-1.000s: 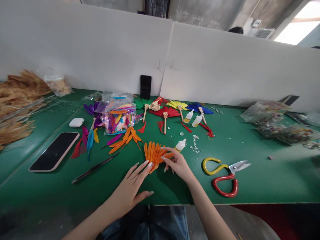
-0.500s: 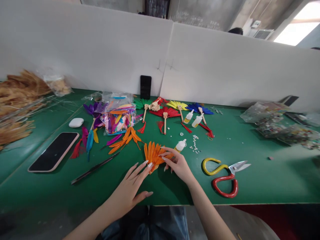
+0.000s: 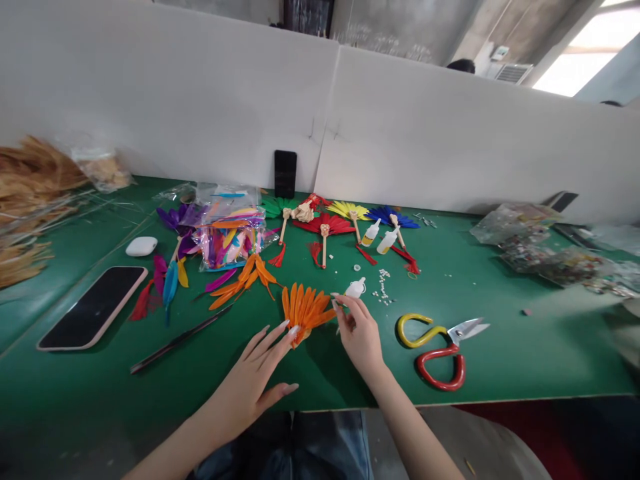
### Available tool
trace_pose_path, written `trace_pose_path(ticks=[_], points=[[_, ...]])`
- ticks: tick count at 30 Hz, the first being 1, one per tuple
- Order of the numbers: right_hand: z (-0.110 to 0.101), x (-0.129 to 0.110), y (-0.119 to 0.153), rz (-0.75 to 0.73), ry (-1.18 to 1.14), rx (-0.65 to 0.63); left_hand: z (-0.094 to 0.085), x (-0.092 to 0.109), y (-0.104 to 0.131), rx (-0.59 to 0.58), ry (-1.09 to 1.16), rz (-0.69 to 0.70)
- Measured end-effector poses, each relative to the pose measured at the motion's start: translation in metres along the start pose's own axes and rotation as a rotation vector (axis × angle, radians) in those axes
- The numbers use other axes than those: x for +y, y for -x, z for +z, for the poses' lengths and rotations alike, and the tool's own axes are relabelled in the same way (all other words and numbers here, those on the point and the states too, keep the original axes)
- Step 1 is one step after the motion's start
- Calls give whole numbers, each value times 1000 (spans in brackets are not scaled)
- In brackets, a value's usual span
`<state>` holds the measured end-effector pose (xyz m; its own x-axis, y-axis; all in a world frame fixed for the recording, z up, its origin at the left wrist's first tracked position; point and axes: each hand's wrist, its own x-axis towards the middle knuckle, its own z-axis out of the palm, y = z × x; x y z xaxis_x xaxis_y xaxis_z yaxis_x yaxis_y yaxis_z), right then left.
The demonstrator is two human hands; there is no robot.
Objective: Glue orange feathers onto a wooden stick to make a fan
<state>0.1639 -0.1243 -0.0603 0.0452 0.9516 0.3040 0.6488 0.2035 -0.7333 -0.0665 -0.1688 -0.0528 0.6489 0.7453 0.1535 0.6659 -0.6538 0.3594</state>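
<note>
An orange feather fan (image 3: 305,308) lies on the green table, its feathers spread away from me. My left hand (image 3: 257,373) rests with fingers spread, its fingertips on the fan's lower left side. My right hand (image 3: 359,330) is just right of the fan, its fingers bent together at the tip of the rightmost feather; whether they pinch it is too small to tell. A white glue bottle (image 3: 356,288) stands behind my right hand. Loose orange feathers (image 3: 245,280) lie to the left of the fan.
Red and yellow scissors (image 3: 453,340) lie at right, near small white beads (image 3: 384,287). Finished-looking fans (image 3: 325,227) and two glue bottles (image 3: 371,233) are farther back. Tweezers (image 3: 183,338), a phone (image 3: 93,308) and bagged feathers (image 3: 233,240) are at left; bags of beads (image 3: 545,250) at far right.
My right hand has moved off the fan's feathers to its right edge, uncovering more of them, and its fingers have drawn together. My left hand stays on the fan. The view has shifted slightly.
</note>
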Motion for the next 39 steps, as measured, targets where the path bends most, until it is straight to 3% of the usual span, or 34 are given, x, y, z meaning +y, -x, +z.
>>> trace_pose_path(ticks=[5, 8, 11, 17, 25, 32, 39], points=[[-12, 2, 5, -76, 26, 76, 5, 3, 2, 81, -58, -2], [-20, 6, 11, -126, 7, 178, 17, 4, 9, 191, -134, -72], [-26, 6, 13, -134, -11, 201, 25, 4, 15, 258, -222, -139], [-29, -3, 9, -42, 133, 0, 18, -6, 24, 219, -316, -196], [-20, 8, 3, 91, 203, -226, 7, -34, 35, 140, -292, -138], [-15, 6, -14, 195, -14, -352, 2, -25, 28, 102, -241, -100], [-4, 5, -23, 183, -29, -356, -10, -14, 10, -29, -187, 90]])
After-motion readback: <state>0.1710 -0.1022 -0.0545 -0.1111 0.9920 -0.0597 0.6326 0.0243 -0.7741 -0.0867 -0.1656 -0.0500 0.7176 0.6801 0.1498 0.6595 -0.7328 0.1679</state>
